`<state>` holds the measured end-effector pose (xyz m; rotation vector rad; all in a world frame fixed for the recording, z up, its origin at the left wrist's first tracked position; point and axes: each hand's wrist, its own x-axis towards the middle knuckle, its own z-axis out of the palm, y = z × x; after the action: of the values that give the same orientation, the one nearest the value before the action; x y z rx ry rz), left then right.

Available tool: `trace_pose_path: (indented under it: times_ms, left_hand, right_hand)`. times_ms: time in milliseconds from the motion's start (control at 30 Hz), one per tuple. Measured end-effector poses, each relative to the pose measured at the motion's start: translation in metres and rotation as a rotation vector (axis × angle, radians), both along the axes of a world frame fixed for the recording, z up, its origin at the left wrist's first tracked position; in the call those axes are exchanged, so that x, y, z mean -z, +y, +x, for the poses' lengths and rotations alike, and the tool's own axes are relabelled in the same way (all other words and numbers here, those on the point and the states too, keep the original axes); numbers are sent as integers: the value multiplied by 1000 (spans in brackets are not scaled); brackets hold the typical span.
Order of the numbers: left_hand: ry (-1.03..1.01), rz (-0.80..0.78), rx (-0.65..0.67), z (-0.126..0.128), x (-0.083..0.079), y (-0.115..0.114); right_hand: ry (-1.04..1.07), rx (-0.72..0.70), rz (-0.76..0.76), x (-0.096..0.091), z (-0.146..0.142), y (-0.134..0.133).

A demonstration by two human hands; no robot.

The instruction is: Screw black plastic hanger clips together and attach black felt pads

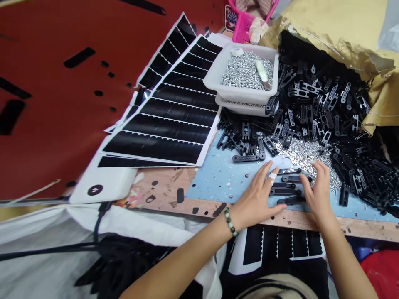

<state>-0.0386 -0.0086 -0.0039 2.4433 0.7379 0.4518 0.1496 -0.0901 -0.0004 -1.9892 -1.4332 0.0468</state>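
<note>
My left hand [258,195] lies flat on the pale blue mat [218,174], fingers stretched out, one finger taped. Its fingertips touch a short row of black slotted strips [288,191] laid side by side. My right hand [318,191] rests just right of that row, its fingers curled down onto a scatter of small silver screws [302,155]; whether it pinches one is hidden. Behind both hands spreads a large heap of black slotted plastic parts [327,108].
Two stacked white tubs [218,70] of silver screws stand at the back. Sheets of black scalloped stickers [174,112] fan out on the left over a red surface [62,104]. Gold foil bags [343,33] sit back right, a pink basket [243,25] behind. More sticker sheets [280,245] lie on my lap.
</note>
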Motion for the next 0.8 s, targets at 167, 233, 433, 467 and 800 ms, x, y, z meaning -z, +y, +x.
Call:
trace_pose_path:
  times_ms: [167, 233, 433, 467, 800]
  left_hand:
    - [5, -39, 65, 10, 7, -2]
    - [-9, -41, 48, 16, 8, -2]
    - [-17, -18, 34, 23, 9, -1]
    - [-15, -9, 32, 23, 9, 0]
    - [40, 62, 65, 23, 8, 3]
  right_hand:
    - [25, -137, -175, 22, -18, -28]
    - [-28, -218, -218, 24, -27, -28]
    - [-218, -428, -302, 15, -31, -23]
    - [-230, -457, -307, 14, -30, -24]
    - [-175, -491, -282, 11, -21, -37]
